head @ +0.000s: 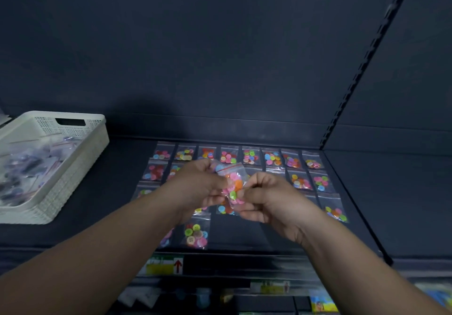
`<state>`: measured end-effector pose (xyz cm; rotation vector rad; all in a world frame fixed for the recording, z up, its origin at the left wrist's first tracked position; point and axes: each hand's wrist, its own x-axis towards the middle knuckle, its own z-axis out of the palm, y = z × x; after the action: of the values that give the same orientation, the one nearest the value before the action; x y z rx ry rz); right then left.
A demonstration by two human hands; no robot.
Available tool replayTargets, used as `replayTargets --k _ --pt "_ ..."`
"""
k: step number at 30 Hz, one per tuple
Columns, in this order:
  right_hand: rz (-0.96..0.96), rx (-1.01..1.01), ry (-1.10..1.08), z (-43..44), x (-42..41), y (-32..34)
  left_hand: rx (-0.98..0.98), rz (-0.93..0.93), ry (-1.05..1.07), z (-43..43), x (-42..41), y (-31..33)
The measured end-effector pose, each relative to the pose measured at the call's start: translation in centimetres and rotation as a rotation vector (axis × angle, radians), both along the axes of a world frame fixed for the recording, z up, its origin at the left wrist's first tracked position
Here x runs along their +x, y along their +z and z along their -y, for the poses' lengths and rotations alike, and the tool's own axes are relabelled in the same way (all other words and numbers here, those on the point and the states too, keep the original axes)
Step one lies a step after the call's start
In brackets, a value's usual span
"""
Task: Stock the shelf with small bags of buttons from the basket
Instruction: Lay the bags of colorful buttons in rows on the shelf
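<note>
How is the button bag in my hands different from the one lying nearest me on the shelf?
The held bag is up off the shelf, pinched by the left hand and right hand; the nearest bag lies flat on it, untouched. The held bag is crumpled and tilted; the nearest bag looks smooth. Held bag: mostly pink and orange buttons; nearest bag: more green and yellow. Both are small clear bags.

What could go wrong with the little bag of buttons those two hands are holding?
1. The left hand and right hand both pinch the bag of buttons in the air. If its red-striped zip top pulls open, buttons could spill out.
2. It hangs right above the laid-out bags on the shelf, so a drop might knock the neat rows crooked.
</note>
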<state>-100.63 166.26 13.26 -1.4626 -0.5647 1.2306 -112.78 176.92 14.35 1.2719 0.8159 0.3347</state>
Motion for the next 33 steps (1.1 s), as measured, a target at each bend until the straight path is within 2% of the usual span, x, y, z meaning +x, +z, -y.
replayTargets --k 6,9,15,22,33 --pt "0.173 0.021 -0.056 0.2 1.1 -0.3 0.052 -0.077 -0.067 -0.3 0.0 -0.7" --pt "0.240 -0.004 -0.062 0.3 1.3 -0.8 0.043 -0.081 0.003 -0.9 -0.2 -1.2" --pt "0.315 -0.188 0.012 0.9 0.7 -3.0 0.087 -0.086 0.139 -2.6 -1.5 -2.5" --pt "0.549 -0.307 0.087 0.7 -0.5 -4.6 0.084 -0.087 0.100 -2.6 -2.3 -2.7" --pt "0.497 -0.325 0.040 0.0 -1.3 -5.3 0.069 -0.116 0.092 -2.0 -2.7 -2.5"
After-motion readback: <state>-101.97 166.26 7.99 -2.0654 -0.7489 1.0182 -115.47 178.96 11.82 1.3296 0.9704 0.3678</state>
